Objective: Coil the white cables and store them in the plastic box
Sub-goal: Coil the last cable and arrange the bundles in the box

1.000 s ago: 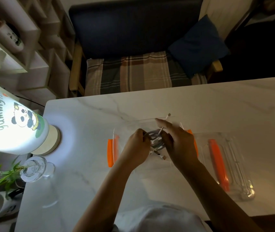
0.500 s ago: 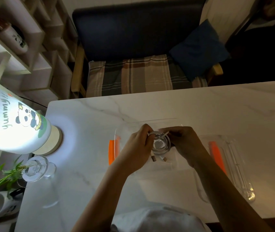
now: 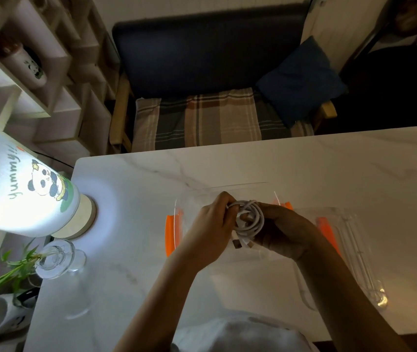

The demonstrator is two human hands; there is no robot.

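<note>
Both hands are clamped on the white cable coil (image 3: 249, 219): left hand (image 3: 212, 224) grips at 9 o'clock, right hand (image 3: 282, 231) at 3, above the plastic box (image 3: 177, 224) mid-bench. It's light and springy, so I'd pinch across all loops or it'll unwind.

A single head-worn view looks steeply down over the bench (image 3: 304, 163), close above the hands (image 3: 250, 224) at centre; a sofa (image 3: 202, 59) lies toward 12 o'clock.
</note>
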